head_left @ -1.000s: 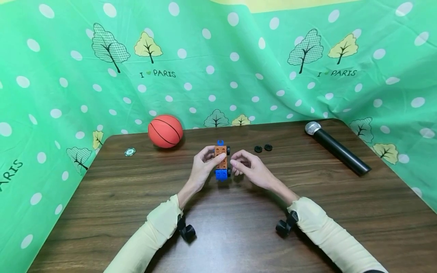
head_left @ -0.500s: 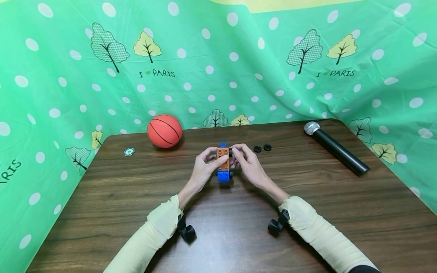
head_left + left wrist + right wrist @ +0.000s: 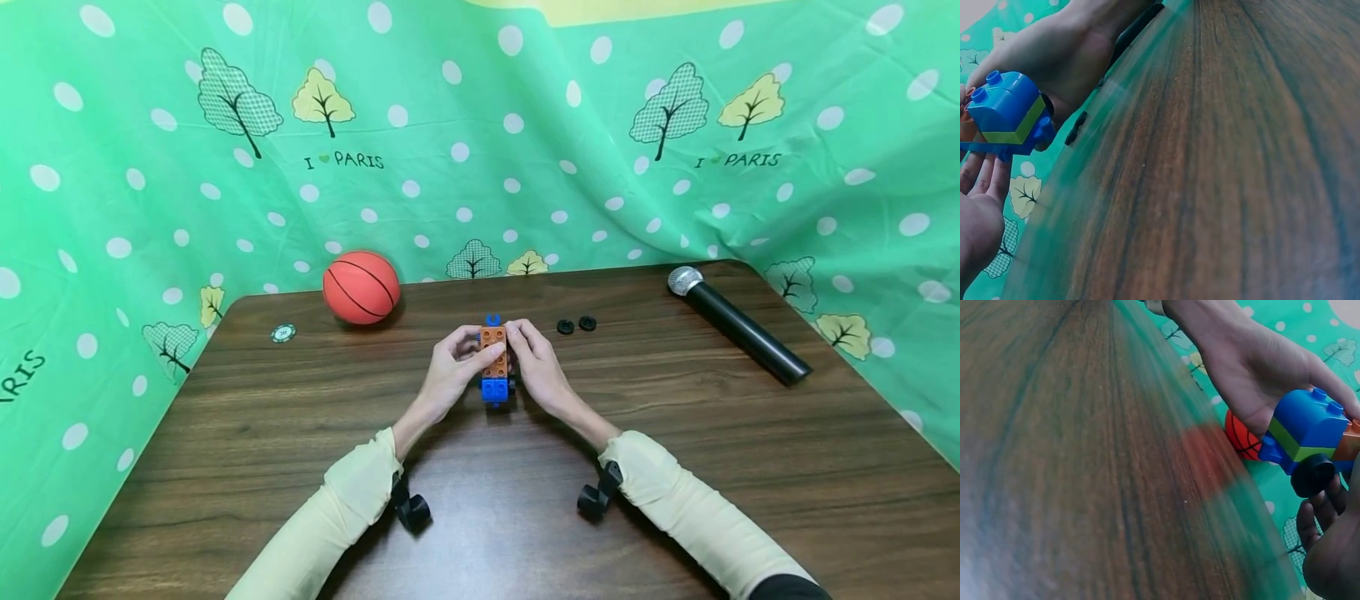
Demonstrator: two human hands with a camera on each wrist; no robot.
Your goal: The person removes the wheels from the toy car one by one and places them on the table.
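Between the two hands a toy block car (image 3: 494, 360) is held just above the table, with studded orange blocks, a blue and green end and a blue hook at the far end. The left hand (image 3: 446, 373) grips it from the left, thumb over the orange blocks. On the other side, the right hand (image 3: 542, 371) pinches the far right corner, its fingers hiding the wheel there. A black wheel (image 3: 1314, 475) shows on the near right corner in the right wrist view. Bare blue axle ends face the left hand in the left wrist view.
Two loose black wheels (image 3: 576, 325) lie beyond the right hand. A red ball (image 3: 362, 287) and a round chip (image 3: 283, 333) sit at back left, and a black microphone (image 3: 738, 325) lies at right. A green curtain (image 3: 420, 125) hangs behind the wooden table (image 3: 480, 517).
The right hand has moved left from beside the car to its far right corner, where its fingers have closed over the wheel. The left hand and the car have shifted slightly right and nearer.
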